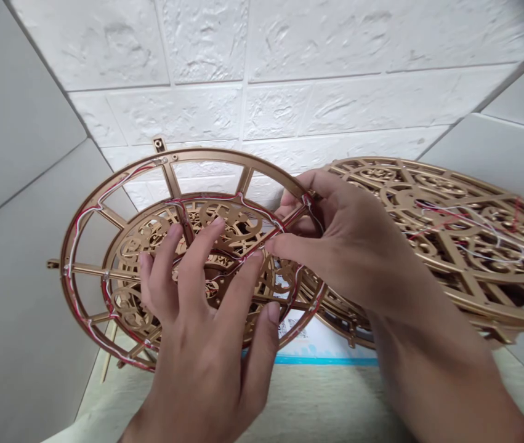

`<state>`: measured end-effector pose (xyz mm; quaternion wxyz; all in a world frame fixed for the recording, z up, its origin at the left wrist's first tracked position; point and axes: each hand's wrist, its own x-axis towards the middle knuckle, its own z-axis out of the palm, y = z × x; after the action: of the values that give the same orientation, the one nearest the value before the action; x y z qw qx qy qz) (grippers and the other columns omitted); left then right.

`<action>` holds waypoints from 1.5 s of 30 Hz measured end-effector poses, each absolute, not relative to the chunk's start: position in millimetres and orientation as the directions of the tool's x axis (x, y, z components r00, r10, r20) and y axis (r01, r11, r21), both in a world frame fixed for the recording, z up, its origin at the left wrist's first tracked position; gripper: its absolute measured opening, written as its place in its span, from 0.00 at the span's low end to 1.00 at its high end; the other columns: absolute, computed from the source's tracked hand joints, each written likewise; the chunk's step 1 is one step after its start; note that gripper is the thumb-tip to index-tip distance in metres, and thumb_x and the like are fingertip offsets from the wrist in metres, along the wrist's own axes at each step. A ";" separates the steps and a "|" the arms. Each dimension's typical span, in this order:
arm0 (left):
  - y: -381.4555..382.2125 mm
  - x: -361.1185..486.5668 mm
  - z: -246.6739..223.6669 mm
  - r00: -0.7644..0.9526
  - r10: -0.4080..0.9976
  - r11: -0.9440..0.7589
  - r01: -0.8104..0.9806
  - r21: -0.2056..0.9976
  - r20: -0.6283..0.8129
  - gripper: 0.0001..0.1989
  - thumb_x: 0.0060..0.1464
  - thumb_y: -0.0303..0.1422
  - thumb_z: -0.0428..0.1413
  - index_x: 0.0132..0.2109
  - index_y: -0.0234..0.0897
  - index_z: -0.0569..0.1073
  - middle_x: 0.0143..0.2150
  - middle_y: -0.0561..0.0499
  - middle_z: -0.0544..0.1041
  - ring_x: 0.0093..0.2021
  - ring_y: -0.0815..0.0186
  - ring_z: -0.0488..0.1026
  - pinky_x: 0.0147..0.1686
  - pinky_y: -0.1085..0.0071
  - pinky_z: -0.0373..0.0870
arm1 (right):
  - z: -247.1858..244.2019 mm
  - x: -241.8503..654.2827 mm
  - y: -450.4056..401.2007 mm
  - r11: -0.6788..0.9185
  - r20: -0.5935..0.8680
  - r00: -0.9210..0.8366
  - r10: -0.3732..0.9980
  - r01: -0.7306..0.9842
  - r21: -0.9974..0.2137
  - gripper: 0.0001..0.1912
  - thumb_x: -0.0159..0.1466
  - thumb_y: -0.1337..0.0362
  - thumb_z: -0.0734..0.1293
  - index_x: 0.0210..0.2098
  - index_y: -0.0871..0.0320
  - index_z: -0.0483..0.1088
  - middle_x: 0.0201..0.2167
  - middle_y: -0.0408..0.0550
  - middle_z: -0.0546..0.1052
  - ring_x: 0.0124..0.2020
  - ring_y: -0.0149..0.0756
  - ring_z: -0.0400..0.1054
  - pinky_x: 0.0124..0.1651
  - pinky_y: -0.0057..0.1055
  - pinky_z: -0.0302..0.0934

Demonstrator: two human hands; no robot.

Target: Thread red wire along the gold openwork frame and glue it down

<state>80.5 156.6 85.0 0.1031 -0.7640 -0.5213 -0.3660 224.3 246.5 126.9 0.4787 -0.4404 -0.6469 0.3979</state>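
Note:
A round gold frame (169,178) with spokes and an ornate centre is held tilted in front of me. Red and white wires (73,246) run along its rings and spokes. My left hand (206,307) lies over the lower middle of the frame, fingers spread, the index fingertip touching a wired spoke. On the right side, my right hand (335,240) grips the frame, its thumb on the same spoke and its other fingers partly hidden behind the rim.
At the right lies a stack of ornate gold round frames (465,271) with loose red and white wires on top. Behind is a white brick-patterned wall (275,111). A printed sheet with a blue edge (326,360) lies on the pale wooden surface (321,406).

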 end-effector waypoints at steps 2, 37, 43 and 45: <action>156.4 82.7 85.2 0.188 0.720 -0.428 0.878 0.214 0.668 0.18 0.61 0.25 0.51 0.58 0.33 0.69 0.67 0.32 0.54 0.70 0.35 0.42 0.62 0.26 0.43 | 127.5 224.3 246.7 0.283 0.257 -0.148 0.955 0.199 -0.938 0.17 0.45 0.77 0.71 0.27 0.55 0.63 0.19 0.33 0.64 0.19 0.23 0.57 0.18 0.24 0.52; 156.9 83.1 83.4 0.213 0.694 -0.403 0.907 0.125 0.688 0.19 0.60 0.28 0.53 0.58 0.32 0.68 0.66 0.32 0.54 0.70 0.35 0.42 0.64 0.29 0.44 | 124.6 221.1 245.5 0.298 0.288 -0.102 0.952 0.096 -0.950 0.10 0.45 0.74 0.67 0.24 0.56 0.64 0.18 0.33 0.65 0.19 0.23 0.57 0.18 0.23 0.50; 156.7 80.6 83.1 0.223 0.698 -0.406 0.906 0.120 0.681 0.19 0.60 0.28 0.54 0.59 0.33 0.68 0.67 0.34 0.54 0.71 0.37 0.42 0.65 0.32 0.42 | 129.1 219.0 246.4 0.270 0.261 -0.093 0.961 0.107 -0.957 0.12 0.44 0.77 0.66 0.22 0.56 0.63 0.17 0.33 0.64 0.17 0.21 0.55 0.17 0.22 0.48; 156.6 78.8 83.3 0.231 0.693 -0.414 0.903 0.114 0.683 0.19 0.60 0.28 0.54 0.58 0.33 0.69 0.67 0.33 0.55 0.71 0.37 0.43 0.66 0.32 0.42 | 130.4 218.3 246.5 0.267 0.257 -0.098 0.961 0.110 -0.957 0.12 0.44 0.78 0.66 0.22 0.56 0.63 0.16 0.32 0.63 0.17 0.21 0.54 0.17 0.22 0.47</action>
<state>78.8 156.6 83.3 0.1548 -0.7692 -0.5187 -0.3395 218.3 246.5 130.4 0.5092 -0.4376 -0.6119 0.4181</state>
